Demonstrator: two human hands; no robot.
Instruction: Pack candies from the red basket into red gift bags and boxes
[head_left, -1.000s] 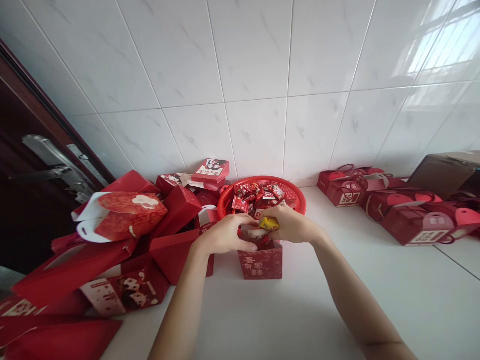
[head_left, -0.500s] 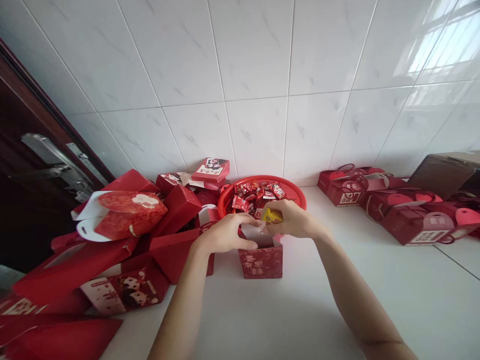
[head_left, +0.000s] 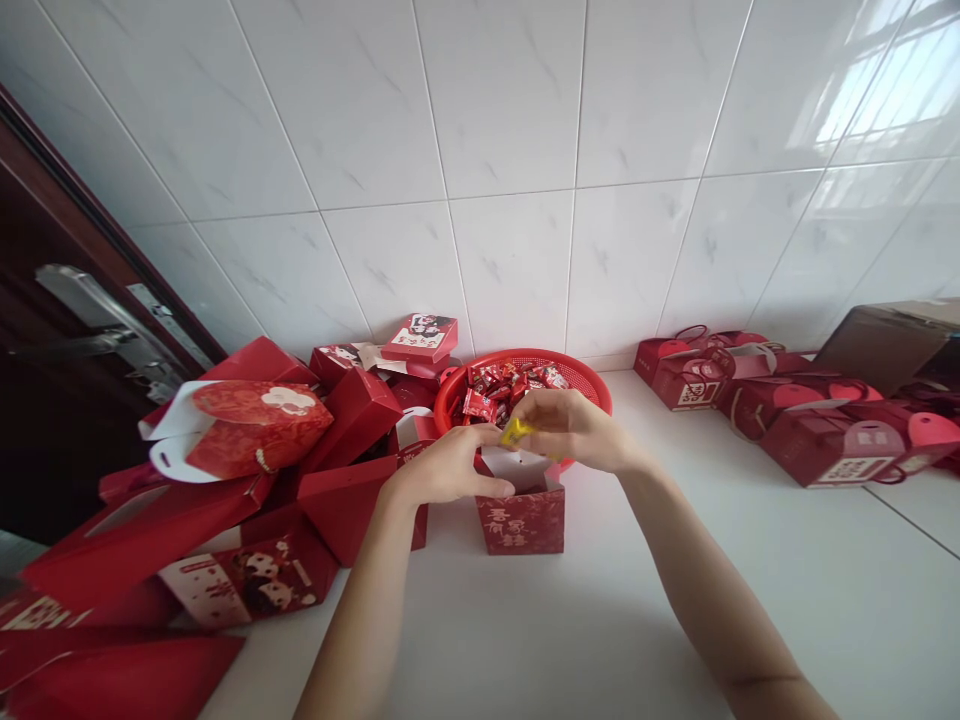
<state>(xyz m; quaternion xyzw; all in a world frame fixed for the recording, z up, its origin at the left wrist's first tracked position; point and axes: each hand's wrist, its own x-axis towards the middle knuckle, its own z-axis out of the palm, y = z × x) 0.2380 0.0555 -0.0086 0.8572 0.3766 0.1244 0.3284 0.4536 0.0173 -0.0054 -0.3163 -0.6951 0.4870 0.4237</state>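
Apparently, left hand [head_left: 439,472] holds red box [head_left: 523,525] at left side, fingers closed on it, perhaps for keeping it steady on tabletop [head_left: 525,640]. Right hand [head_left: 574,430] pinches yellow packet [head_left: 514,432] between fingers, near box's open top. Red basket [head_left: 604,398] stands just behind, probably for short reach.

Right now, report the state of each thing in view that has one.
Patterned box: upright, top open.
Yellow packet: pinched in the right hand.
Left hand: holding the box's left side.
Red basket: partly filled with wrapped packets.
Boxes at left: heaped at mixed angles.
Boxes at right: standing grouped, front one closed.
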